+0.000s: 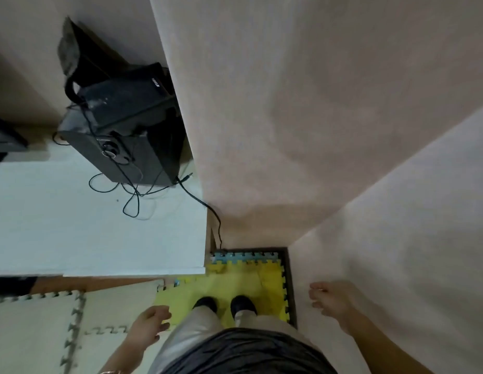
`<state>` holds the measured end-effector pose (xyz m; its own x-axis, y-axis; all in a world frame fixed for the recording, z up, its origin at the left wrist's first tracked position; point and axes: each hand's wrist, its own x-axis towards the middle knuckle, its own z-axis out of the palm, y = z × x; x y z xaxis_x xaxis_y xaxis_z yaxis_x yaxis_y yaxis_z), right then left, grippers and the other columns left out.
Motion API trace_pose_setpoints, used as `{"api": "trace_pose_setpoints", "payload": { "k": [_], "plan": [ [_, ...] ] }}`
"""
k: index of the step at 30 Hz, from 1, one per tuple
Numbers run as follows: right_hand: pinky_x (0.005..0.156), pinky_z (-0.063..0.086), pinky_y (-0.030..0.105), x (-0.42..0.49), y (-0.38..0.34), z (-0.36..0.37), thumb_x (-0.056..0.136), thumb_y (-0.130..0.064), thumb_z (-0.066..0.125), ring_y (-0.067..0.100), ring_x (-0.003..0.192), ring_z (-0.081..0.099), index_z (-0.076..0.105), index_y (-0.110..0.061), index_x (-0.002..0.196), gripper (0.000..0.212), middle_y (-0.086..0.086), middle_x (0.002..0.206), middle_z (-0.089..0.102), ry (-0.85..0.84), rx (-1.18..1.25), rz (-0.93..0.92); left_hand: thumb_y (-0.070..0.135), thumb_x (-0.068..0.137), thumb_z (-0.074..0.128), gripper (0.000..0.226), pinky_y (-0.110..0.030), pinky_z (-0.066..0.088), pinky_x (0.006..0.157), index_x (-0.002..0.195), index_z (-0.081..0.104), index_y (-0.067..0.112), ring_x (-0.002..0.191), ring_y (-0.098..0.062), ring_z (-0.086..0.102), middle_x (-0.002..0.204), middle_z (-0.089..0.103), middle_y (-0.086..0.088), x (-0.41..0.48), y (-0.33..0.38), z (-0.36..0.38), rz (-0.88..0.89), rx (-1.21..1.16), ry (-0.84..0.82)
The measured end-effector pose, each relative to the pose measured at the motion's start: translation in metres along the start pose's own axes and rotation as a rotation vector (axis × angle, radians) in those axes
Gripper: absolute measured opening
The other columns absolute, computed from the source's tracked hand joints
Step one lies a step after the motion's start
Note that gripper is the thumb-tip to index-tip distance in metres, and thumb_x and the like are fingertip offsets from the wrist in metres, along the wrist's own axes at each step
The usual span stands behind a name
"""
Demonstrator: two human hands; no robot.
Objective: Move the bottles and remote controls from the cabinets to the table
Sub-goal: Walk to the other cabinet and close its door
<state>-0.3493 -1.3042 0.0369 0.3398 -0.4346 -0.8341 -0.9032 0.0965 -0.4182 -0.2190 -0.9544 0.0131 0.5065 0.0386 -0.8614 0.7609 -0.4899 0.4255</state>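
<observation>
Standing on yellow mat; both hands empty, fingers loose.

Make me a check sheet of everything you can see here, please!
Surface: white tabletop, at left, mostly bare.
Job's things: nothing seen; no bottles or remotes in view.
Clutter: black speaker box with another black unit stacked on it, at the tabletop's far end.
Hands: left hand and right hand both open, holding nothing.
Cables: thin black wires looped on the tabletop; one cable drops off the edge to the floor.
Surroundings: beige walls, yellow foam mat under black shoes.
</observation>
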Motion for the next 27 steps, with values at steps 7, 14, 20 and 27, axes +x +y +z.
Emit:
{"api": "trace_pose_setpoints", "payload": {
  "k": [7,14,20,27],
  "plan": [
    [0.061,0.037,0.025,0.003,-0.017,-0.02,0.089,-0.007,0.051,0.021,0.079,0.052,0.062,0.002,0.106,0.022,0.012,0.092,0.055,-0.082,-0.209,-0.112,0.02,0.094,0.046,0.028,-0.031,0.037,0.07,0.114,0.057,0.004,0.094,-0.026,0.058,0.115,0.061,-0.014,-0.036,-0.025,0.019,-0.006,-0.048,0.076],
    [0.086,0.039,0.023,-0.029,-0.127,-0.006,0.092,-0.014,0.054,0.016,0.099,0.055,0.057,-0.013,0.116,0.024,0.008,0.11,0.059,-0.141,-0.276,-0.626,0.018,0.091,0.053,0.013,-0.032,0.044,0.087,0.095,0.063,0.025,0.104,-0.02,0.062,0.107,0.067,-0.002,-0.084,0.068,-0.011,0.518,-0.015,0.236],
    [0.087,0.044,0.015,-0.167,-0.25,-0.031,0.088,-0.005,0.058,0.004,0.087,0.059,0.055,-0.036,0.091,0.031,-0.005,0.093,0.063,-0.158,-0.171,-1.267,0.018,0.089,0.059,0.017,0.002,0.044,0.073,0.094,0.065,0.033,0.092,0.009,0.062,0.1,0.067,0.024,-0.217,0.193,-0.056,1.194,-0.013,0.389],
    [0.079,0.046,0.004,-0.349,-0.329,-0.083,0.076,-0.035,0.061,-0.005,0.086,0.065,0.066,-0.044,0.087,0.014,-0.019,0.091,0.071,0.088,0.005,-1.989,0.043,0.071,0.056,0.028,-0.004,0.047,0.08,0.097,0.064,0.036,0.096,0.005,0.064,0.103,0.07,0.017,-0.373,0.285,-0.095,1.883,-0.15,0.512]
  ]
}}
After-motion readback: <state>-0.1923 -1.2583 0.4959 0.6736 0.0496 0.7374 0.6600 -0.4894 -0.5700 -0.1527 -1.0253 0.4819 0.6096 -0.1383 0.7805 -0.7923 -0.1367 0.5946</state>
